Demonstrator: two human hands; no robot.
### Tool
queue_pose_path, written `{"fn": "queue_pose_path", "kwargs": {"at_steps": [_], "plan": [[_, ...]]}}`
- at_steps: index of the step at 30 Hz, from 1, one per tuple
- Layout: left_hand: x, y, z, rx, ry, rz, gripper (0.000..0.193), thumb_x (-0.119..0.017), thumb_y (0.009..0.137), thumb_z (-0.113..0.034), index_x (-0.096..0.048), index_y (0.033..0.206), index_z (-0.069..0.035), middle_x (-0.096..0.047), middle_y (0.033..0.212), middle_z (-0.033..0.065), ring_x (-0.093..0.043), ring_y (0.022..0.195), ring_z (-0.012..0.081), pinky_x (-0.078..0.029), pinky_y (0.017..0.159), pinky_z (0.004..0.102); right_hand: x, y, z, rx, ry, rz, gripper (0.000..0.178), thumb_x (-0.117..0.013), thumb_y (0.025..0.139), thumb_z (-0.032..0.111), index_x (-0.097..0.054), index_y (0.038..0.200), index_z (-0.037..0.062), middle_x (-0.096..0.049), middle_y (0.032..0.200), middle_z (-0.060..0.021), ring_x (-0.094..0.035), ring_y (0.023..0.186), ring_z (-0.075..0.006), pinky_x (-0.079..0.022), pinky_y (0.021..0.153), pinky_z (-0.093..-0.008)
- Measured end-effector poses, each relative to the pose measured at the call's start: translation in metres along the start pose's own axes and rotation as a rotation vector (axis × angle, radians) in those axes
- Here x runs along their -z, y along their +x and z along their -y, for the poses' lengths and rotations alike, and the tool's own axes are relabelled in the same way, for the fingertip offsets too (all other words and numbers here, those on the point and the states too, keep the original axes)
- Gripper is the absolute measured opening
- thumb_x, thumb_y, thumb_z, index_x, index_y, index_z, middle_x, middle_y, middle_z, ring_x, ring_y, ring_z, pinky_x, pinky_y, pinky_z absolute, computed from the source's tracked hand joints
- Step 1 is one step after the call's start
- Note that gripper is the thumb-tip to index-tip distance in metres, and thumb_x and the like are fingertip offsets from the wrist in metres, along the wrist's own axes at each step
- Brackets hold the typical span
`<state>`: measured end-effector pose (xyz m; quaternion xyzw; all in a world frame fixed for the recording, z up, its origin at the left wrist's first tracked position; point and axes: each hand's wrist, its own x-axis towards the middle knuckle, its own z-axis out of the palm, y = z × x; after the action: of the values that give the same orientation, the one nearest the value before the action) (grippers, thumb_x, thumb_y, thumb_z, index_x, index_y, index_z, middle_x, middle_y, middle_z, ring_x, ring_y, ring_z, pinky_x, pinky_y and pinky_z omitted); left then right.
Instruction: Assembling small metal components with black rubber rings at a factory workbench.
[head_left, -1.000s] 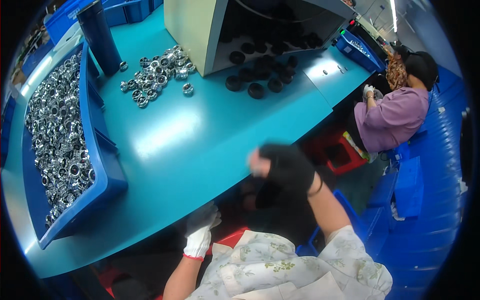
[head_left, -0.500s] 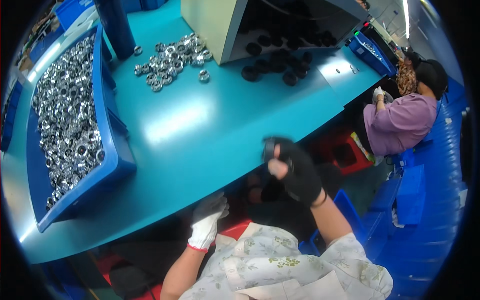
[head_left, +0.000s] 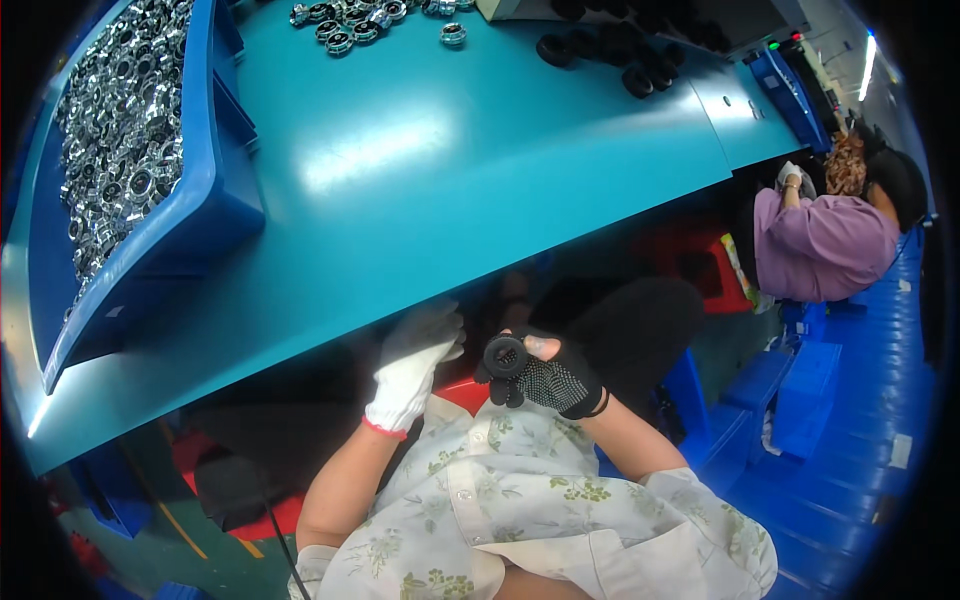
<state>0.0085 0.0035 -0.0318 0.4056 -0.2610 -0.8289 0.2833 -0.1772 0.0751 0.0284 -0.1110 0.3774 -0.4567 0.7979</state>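
Note:
My right hand [head_left: 550,380], in a black glove with light dots and a bare thumb, is closed round a black ring [head_left: 507,356] in front of my body. The ring's open face is turned up. To its left, at the table's near edge, my left hand [head_left: 412,362] wears a white glove with a red cuff. Its fingers are curled in, partly in shadow; whatever they grip is hidden. Further off, several black rings [head_left: 640,80] lie on the turquoise table [head_left: 470,190], and shiny chrome rings [head_left: 365,30] lie loosely grouped at the back.
A blue bin [head_left: 215,170] heaped with chrome rings [head_left: 135,140] stands on the left. The base of a pale box [head_left: 520,10] shows at the back. A person in a purple top [head_left: 825,245] sits at the right, by a red stool [head_left: 705,275]. Blue crates [head_left: 800,395] stand lower right.
My right hand has come down and left, close to my left hand, and the black ring now shows plainly in it. The view has tilted down; my left hand keeps its curled pose.

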Motion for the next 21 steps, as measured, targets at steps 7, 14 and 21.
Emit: {"fn": "queue_pose_path", "kwargs": {"at_steps": [7, 14, 21], "plan": [[-0.007, -0.007, -0.01, 0.048, 0.042, -0.028, 0.035, -0.061, 0.089, -0.008, -0.054, 0.123, 0.001, -0.062, 0.112, 0.0132, -0.064, 0.097, 0.0223, -0.054, 0.081, 0.0326, -0.007, -0.002, -0.004, 0.334, -0.71, -0.281, 0.039, -0.068, 0.084, 0.013, -0.05, 0.116, 0.0019, -0.064, 0.101, -0.0129, -0.065, 0.084, -0.0219, -0.051, 0.074, -0.0315], [-0.01, -0.012, -0.012, 0.148, -0.066, 0.083, 0.03, -0.054, 0.092, -0.008, -0.056, 0.119, 0.003, -0.063, 0.107, 0.0142, -0.064, 0.091, 0.022, -0.055, 0.078, 0.0322, -0.013, 0.002, 0.001, 0.605, -1.495, -0.348, 0.051, -0.072, 0.08, 0.018, -0.051, 0.125, 0.0051, -0.064, 0.103, -0.0129, -0.067, 0.081, -0.0231, -0.053, 0.07, -0.032], [-0.009, -0.012, -0.015, 0.199, -0.029, 0.134, 0.033, -0.051, 0.092, -0.009, -0.054, 0.121, 0.007, -0.063, 0.105, 0.0156, -0.064, 0.087, 0.0198, -0.055, 0.078, 0.0307, -0.016, 0.002, 0.001, 0.665, -1.585, -0.362, 0.049, -0.072, 0.08, 0.022, -0.054, 0.122, 0.0064, -0.065, 0.103, -0.0118, -0.068, 0.078, -0.0239, -0.054, 0.068, -0.0325]]}}
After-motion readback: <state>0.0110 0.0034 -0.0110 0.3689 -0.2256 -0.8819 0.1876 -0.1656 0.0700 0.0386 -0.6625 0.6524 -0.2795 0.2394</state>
